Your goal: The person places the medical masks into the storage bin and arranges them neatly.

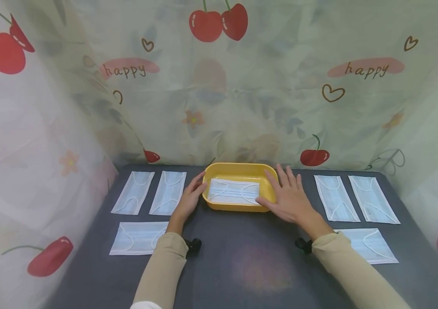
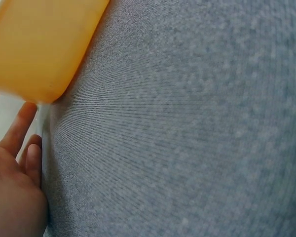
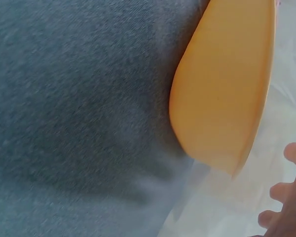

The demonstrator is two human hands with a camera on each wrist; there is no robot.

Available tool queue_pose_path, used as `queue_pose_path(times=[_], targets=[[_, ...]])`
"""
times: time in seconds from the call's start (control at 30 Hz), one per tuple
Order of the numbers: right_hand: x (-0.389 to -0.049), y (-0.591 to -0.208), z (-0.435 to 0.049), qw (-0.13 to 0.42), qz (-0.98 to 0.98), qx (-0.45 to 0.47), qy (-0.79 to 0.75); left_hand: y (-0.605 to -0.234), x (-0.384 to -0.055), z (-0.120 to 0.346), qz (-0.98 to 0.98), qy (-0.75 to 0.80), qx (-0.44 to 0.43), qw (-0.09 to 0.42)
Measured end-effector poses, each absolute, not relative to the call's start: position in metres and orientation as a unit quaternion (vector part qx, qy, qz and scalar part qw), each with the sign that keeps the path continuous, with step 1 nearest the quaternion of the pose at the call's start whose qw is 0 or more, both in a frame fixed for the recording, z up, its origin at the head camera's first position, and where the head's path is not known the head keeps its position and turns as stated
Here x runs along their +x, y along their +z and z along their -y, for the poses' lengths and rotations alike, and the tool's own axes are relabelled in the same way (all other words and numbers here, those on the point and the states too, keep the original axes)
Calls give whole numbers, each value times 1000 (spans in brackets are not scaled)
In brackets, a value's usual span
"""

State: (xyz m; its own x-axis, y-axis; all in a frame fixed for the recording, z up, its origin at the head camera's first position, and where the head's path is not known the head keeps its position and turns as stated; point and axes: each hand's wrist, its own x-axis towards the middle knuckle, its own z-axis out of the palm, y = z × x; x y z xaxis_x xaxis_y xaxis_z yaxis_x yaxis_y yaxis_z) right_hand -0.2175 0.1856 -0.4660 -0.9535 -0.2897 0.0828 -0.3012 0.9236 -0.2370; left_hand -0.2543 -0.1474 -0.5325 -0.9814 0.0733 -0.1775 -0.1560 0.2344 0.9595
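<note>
A yellow plastic tray stands at the back of the dark table, with a light blue face mask lying flat inside it, ear loops on top. My left hand is at the tray's left end, fingertips right at its rim. In the left wrist view, the fingers lie extended beside the yellow wall. Over the right end spreads my right hand, fingers straight and apart, thumb near the mask's right edge. The right wrist view shows the fingers beyond the tray's end, holding nothing.
On the left lie two upright masks and a sideways mask partly behind the left forearm. Two more masks and a sideways mask lie right. A printed curtain encloses the table.
</note>
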Motion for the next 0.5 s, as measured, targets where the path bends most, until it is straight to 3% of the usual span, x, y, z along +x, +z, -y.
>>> queue_pose_path(times=[0.5], targets=[[-209, -473, -217, 17, 988, 105, 110, -531, -254, 148, -780, 619, -23, 92]])
